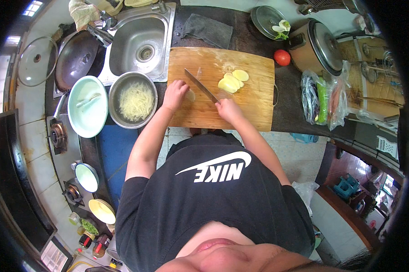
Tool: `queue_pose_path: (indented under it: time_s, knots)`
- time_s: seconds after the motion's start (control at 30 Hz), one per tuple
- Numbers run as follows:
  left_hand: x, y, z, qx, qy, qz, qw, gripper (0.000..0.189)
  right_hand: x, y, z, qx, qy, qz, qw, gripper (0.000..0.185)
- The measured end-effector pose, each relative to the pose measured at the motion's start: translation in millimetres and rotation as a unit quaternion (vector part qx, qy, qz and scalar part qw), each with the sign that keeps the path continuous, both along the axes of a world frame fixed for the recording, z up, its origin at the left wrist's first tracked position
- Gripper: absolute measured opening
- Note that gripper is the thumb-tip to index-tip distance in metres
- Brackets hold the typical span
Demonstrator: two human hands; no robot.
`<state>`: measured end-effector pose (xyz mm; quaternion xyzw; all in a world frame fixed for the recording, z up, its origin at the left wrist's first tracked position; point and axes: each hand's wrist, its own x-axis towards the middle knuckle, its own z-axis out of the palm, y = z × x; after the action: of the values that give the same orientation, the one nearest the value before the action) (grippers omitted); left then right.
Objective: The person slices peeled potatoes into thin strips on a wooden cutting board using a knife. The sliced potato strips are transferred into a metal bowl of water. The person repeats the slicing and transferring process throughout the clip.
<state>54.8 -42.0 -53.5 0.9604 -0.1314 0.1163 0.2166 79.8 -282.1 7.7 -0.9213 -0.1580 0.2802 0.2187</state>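
Observation:
My right hand (230,110) grips the handle of a kitchen knife (202,86). The blade points up and left over a wooden cutting board (255,112). At the board's left side, my left hand (175,94) has its fingers bent beside a thin pale slice (190,96); whether they grip it is unclear. Several yellowish slices, apparently potato, form an overlapping pile (230,82) right of the blade. A small translucent scrap (199,72) lies near the knife tip. Left of my left hand, a metal bowl (113,117) holds pale shreds (136,101) in liquid.
A pale green basin (80,120) adjoins the metal bowl, below the steel sink (136,30). Beyond the board lies a grey cloth (207,30). A tomato (282,57), a rice cooker (306,44) and bagged vegetables (322,100) stand to the right.

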Motion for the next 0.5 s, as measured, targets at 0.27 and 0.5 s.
queue_pose_path:
  time_s: [0.27,0.5]
  knots:
    - [-22.2,-3.3,-10.7,0.021,-0.019,-0.115,0.993,0.029,-10.2,12.2,-0.8,0.030,-0.010,0.004,1.000,0.029]
    - [-13.7,0.8,-11.2,0.014,-0.036,-0.142,0.989,0.027,-14.7,32.4,-4.4,0.018,-0.032,0.024,0.999,0.028]
